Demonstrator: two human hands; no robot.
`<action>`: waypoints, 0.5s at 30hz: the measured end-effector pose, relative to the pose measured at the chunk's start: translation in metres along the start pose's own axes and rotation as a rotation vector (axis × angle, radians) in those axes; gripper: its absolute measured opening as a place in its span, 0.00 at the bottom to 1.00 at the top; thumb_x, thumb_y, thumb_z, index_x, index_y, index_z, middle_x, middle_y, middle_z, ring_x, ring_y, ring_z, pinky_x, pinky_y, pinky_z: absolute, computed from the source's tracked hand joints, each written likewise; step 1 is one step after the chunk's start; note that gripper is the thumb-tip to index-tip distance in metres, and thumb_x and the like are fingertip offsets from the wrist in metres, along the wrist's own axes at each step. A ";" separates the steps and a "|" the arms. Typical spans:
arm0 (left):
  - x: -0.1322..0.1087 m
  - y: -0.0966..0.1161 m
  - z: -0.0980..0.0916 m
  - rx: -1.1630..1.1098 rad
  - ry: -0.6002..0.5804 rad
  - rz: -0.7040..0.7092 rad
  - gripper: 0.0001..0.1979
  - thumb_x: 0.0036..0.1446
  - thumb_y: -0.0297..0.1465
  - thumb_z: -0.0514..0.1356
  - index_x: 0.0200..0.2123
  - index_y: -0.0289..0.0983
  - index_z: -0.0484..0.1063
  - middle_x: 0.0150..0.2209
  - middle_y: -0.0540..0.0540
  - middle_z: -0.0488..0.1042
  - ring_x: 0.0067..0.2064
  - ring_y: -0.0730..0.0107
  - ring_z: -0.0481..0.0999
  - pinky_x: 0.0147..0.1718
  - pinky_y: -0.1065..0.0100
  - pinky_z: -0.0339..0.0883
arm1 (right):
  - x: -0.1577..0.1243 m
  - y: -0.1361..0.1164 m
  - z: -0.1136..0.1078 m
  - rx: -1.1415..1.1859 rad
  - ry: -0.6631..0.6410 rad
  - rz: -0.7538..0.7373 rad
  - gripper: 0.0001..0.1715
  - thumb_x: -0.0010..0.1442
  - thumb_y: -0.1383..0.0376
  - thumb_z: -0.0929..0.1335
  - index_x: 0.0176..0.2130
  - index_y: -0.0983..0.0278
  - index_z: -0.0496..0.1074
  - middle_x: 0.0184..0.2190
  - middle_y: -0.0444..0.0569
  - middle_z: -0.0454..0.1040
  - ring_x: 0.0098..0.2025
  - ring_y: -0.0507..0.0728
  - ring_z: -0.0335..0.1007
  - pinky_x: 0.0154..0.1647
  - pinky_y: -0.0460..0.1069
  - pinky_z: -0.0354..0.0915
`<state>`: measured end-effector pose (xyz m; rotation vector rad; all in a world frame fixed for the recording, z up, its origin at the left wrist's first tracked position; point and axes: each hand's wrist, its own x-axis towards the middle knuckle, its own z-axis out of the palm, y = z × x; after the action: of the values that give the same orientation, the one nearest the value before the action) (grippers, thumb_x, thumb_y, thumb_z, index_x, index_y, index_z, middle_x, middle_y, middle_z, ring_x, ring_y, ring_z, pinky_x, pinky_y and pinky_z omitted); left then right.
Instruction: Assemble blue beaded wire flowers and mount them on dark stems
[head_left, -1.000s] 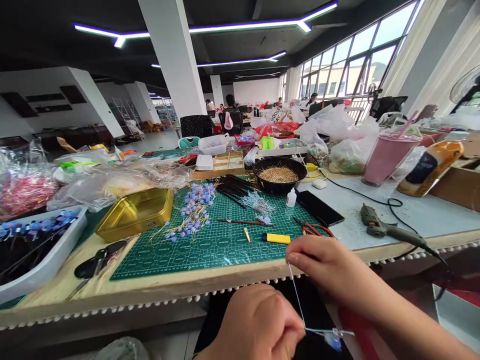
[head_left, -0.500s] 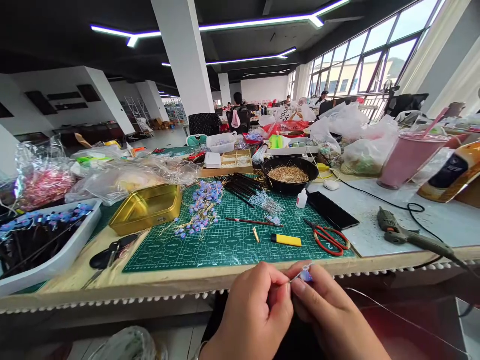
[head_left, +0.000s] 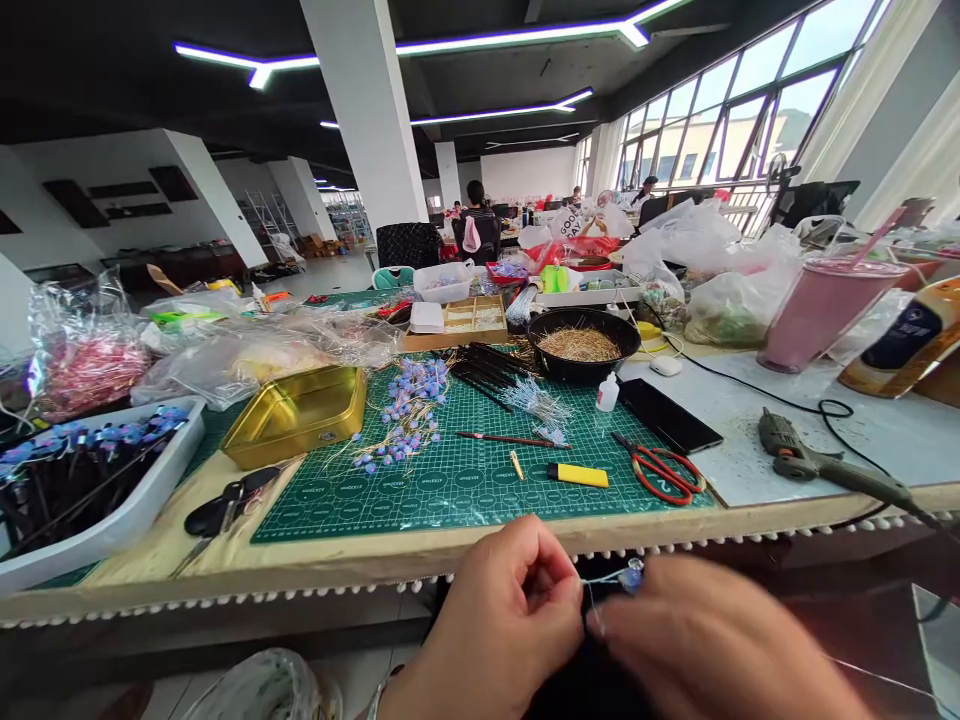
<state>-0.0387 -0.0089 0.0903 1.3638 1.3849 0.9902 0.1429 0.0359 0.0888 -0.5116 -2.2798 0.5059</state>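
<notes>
In front of the table edge, my left hand (head_left: 517, 610) is closed in a pinch on the thin stem of a small blue flower (head_left: 631, 576). The flower sticks out to the right of those fingertips, with a clear piece at its top. Smeared by motion, my right hand (head_left: 712, 630) is just below and right of the flower, its thumb and finger pinched on a fine pale thread (head_left: 592, 598) that comes from the left fingertips. More thread runs off at the lower right.
On the green cutting mat (head_left: 450, 508) lie a yellow lighter (head_left: 581, 475), red-handled scissors (head_left: 667, 472), a thin brush (head_left: 510, 439), blue flowers (head_left: 409, 400) and a glue bottle (head_left: 607, 393). A gold tin (head_left: 292, 420) is left, a black bowl (head_left: 581, 345) behind, a glue gun (head_left: 817, 465) right.
My right hand has moved off the flower, down and to the right, and now blurs. The flower shows more fully, and thread is drawn between the hands.
</notes>
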 end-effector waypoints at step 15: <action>-0.005 -0.009 0.006 0.310 0.042 0.297 0.07 0.49 0.22 0.52 0.24 0.39 0.64 0.22 0.53 0.65 0.25 0.74 0.63 0.22 0.74 0.56 | 0.015 0.008 -0.003 0.461 -0.143 0.540 0.06 0.56 0.59 0.70 0.31 0.57 0.78 0.27 0.47 0.71 0.32 0.56 0.62 0.35 0.49 0.60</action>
<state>-0.0354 -0.0149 0.0803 1.8291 1.4369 1.0272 0.1370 0.0507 0.0955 -0.8713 -2.0398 1.3309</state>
